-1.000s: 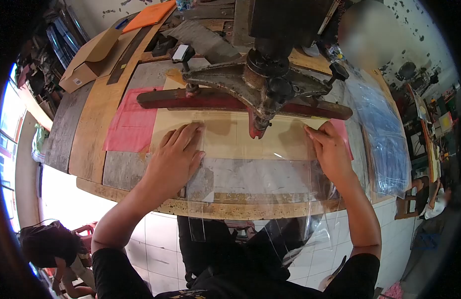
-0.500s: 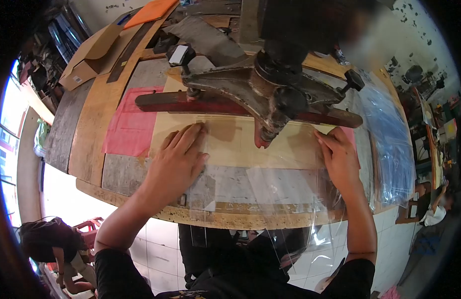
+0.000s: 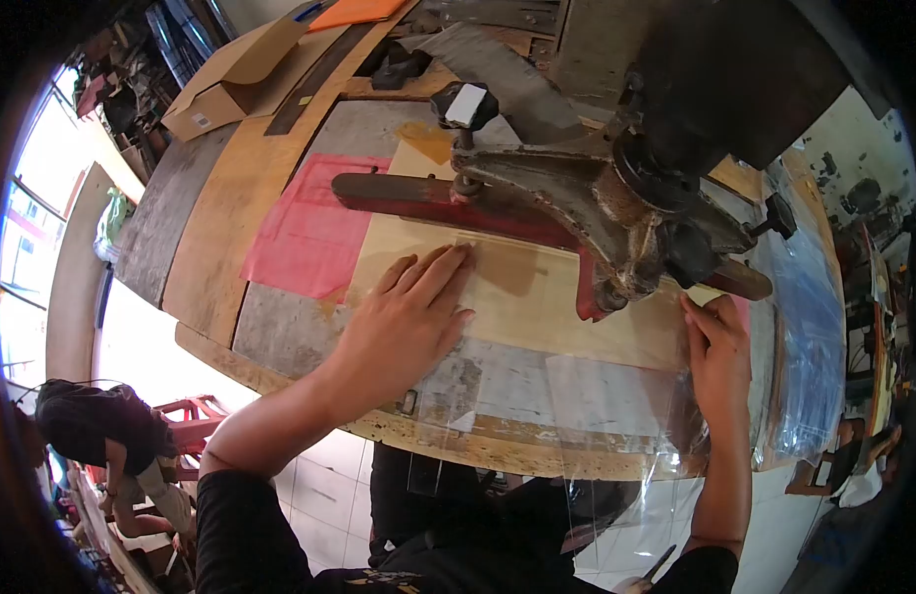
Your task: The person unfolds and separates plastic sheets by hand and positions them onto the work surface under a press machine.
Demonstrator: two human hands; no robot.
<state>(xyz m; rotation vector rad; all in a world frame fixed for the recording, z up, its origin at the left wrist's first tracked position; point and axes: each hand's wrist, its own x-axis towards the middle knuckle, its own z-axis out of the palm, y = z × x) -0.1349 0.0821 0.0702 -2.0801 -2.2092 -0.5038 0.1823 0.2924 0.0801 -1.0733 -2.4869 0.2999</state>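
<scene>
My left hand [image 3: 408,315] lies flat with its fingers stretched out on a cream-coloured sheet [image 3: 527,312], just in front of the long dark-red bar [image 3: 408,195] of a press. At the sheet's right end, my right hand [image 3: 720,346] is closed in a pinch on the edge of a clear plastic sheet [image 3: 611,406]. The plastic lies over the cream sheet and hangs down past the table's front edge. Above the bar stands the worn metal press head [image 3: 616,198], with a knob [image 3: 465,105] on its left. The bar hides whatever lies directly under it.
Pink sheeting [image 3: 314,228] lies left of the cream sheet. A stack of clear bluish plastic [image 3: 810,346] covers the table's right side. At the back left sit a cardboard box [image 3: 225,89] and an orange sheet [image 3: 357,12]. Another person [image 3: 111,436] bends down at the lower left.
The camera view has turned, so the press and table appear shifted to the right and tilted. Both hands keep the same places on the sheet.
</scene>
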